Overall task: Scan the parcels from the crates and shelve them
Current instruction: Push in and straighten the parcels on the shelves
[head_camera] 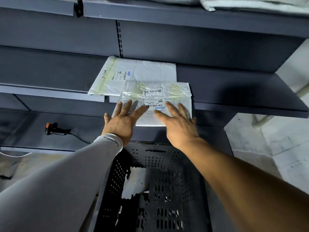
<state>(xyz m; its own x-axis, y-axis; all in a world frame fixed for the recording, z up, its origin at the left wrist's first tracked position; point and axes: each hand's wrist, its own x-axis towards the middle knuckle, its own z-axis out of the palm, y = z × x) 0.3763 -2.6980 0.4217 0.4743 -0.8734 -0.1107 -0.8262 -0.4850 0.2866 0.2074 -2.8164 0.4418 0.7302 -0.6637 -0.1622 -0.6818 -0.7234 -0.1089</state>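
A: Logging position. The front parcel [155, 104], a white mailer with its label up, is lying on the middle shelf [234, 91], near edge overhanging the shelf lip and far edge overlapping a second parcel [133, 72] lying deeper in.

B: Hands?

A: Left hand [122, 118] and right hand [177, 121] are both lying flat on its near edge, fingers straight, grasping nothing. Judging this as the shelving step, the parcel being pushed home.

B: Next move?

A: Probably a level push until nothing is overhanging, without skewing the parcel behind. Then back to the crate [150, 190] below, where something white is lying, too blurred to identify. The scanner [55, 129] is resting on the lower shelf [33, 131], left.
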